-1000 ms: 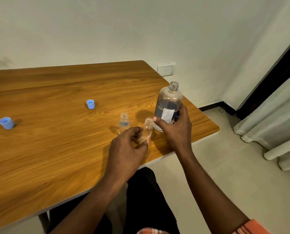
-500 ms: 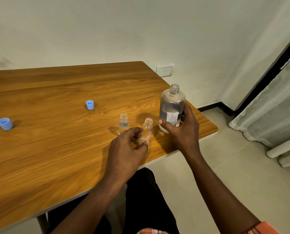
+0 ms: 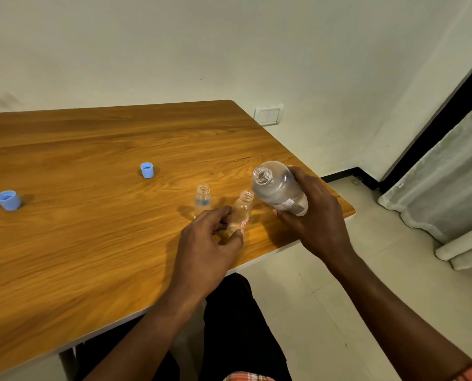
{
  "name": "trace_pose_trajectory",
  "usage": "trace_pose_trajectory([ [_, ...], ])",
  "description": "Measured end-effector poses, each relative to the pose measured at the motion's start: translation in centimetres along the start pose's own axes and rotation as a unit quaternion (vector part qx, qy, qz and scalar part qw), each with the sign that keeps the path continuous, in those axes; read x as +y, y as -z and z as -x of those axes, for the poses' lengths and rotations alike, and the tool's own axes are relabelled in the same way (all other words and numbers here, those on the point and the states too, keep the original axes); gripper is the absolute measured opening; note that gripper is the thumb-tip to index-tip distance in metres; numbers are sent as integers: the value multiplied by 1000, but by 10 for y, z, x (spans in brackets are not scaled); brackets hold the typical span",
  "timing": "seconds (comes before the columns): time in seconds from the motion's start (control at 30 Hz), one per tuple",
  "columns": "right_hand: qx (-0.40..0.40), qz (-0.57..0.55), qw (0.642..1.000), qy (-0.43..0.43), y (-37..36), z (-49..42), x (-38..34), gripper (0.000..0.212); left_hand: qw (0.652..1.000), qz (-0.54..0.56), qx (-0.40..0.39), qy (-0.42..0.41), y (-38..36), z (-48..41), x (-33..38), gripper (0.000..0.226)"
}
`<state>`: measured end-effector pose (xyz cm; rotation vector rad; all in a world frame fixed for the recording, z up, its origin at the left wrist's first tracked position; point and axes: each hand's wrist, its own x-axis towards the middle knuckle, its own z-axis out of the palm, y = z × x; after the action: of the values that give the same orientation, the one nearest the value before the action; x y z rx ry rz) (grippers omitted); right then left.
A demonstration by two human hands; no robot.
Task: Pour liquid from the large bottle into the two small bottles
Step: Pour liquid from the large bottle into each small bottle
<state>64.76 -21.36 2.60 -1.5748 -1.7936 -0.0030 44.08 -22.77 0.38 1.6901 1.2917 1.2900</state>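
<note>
My right hand [image 3: 316, 215]: curled tight around the lower body of the large bottle [image 3: 277, 187], thumb on the near side by its white label, fingers wrapped behind.
Large bottle: clear plastic, uncapped, lifted off the table and tipped to my left, its open mouth just above and beside the neck of the nearer small bottle; clear liquid lies along its lower side.
My left hand [image 3: 208, 243]: partly closed, thumb and fingertips pinching the lower part of the nearer small bottle [image 3: 243, 209].
Nearer small bottle: clear, uncapped, standing on the table near its front right corner, with a small red-and-white label by my thumb; I cannot tell how much liquid is in it.
Second small bottle [image 3: 202, 198]: uncapped, upright, just left of the one I hold, a little pale blue liquid in it; its base is hidden behind my left hand.
Bottles counted: three, one large and two small.
Caps counted: two, both blue, both open side up on the table; the smaller blue cap [image 3: 147, 170] sits beyond the small bottles, the larger blue cap [image 3: 8, 200] well apart at the far left.
Table [image 3: 78, 257]: wood-grain top with a pale edge.
Beyond: a white wall socket [image 3: 267, 115] on the wall, a pale curtain [image 3: 446, 193] at the right.
</note>
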Motion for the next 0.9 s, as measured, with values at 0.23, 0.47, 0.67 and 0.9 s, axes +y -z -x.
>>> trace_pose_trajectory([
  [0.23,-19,50,997,55,9,-4,3,77,1000,-2,8,-9,2,1,-2,40],
  [0.47,-33,85,992,86,16,-7,7,76,1000,-2,9,-13,2,0,-1,39],
  [0.67,-31,104,987,115,21,-12,4,74,1000,-3,11,-15,3,1,-2,40],
  [0.9,-27,128,981,142,26,-18,7,73,1000,10,11,-17,4,1,-3,39],
])
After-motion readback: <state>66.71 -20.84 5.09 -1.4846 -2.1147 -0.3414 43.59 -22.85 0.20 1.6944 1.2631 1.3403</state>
